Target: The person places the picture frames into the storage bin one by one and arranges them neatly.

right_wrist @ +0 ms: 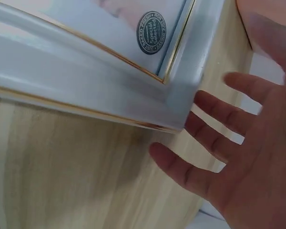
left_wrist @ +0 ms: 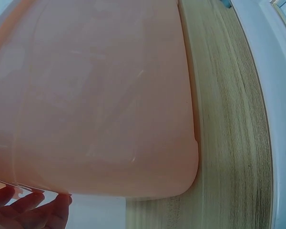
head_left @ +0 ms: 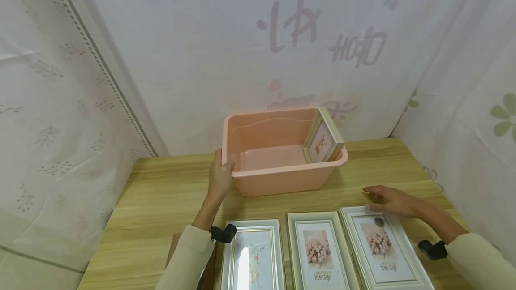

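A pink plastic bin [head_left: 282, 181] stands at the back of the table. My left hand [head_left: 220, 177] grips its left rim, thumb over the edge; in the left wrist view the fingers [left_wrist: 57, 210] are against the bin's side [left_wrist: 100, 95]. Inside, at the right end, a small picture frame [head_left: 322, 143] leans with its top above the rim. My right hand [head_left: 393, 201] hovers at the top end of the rightmost white frame [head_left: 383, 245]. The right wrist view shows its fingers [right_wrist: 219, 112] spread beside that frame's corner [right_wrist: 174, 107], holding nothing.
Left of the rightmost frame lie a cream frame [head_left: 320, 254] with a flower print and a silvery frame [head_left: 254, 254] with glare. A brown frame-like edge [head_left: 173, 247] shows partly behind my left sleeve. Printed cloth [head_left: 193, 57] hangs behind the wooden table [head_left: 161, 200] and at both sides.
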### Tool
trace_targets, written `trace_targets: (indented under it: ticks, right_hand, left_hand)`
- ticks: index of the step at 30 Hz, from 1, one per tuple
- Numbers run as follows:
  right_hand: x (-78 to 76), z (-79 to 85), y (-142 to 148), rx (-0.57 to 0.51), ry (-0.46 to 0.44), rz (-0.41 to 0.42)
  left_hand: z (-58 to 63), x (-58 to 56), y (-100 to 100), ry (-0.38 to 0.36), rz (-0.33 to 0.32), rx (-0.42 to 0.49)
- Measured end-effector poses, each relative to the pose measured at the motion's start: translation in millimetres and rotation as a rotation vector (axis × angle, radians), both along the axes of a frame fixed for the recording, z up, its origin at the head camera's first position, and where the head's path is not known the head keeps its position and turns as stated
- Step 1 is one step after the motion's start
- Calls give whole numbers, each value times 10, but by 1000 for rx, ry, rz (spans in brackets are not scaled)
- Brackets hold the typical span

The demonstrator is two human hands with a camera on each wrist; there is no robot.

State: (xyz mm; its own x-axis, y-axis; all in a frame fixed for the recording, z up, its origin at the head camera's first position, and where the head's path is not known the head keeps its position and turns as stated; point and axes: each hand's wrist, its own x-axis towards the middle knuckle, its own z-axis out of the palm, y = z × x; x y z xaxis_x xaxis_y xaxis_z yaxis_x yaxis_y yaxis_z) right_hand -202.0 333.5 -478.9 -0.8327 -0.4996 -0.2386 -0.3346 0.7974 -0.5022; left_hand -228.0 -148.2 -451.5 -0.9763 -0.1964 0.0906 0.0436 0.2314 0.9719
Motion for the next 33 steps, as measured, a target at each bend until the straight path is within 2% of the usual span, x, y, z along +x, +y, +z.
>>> trace_targets:
  ticks: [4, 14, 24, 30, 33]
  right_hand:
    - [-2, -76, 33, -36, -29, 32]
    - [-53, -219, 78, -35, 21, 92]
    - [-39, -209, 101, -87, 98, 151]
    - [-47, -150, 138, -103, 153, 152]
    - [-73, -94, 155, -110, 136, 124]
  left_hand:
    - [10, 6, 1, -1, 2, 9]
    - [19, 0, 2, 5, 2, 4]
    - [6, -14, 7, -5, -4, 3]
    - [-3, -19, 8, -5, 7, 5]
    - [-2, -18, 11, -10, 8, 3]
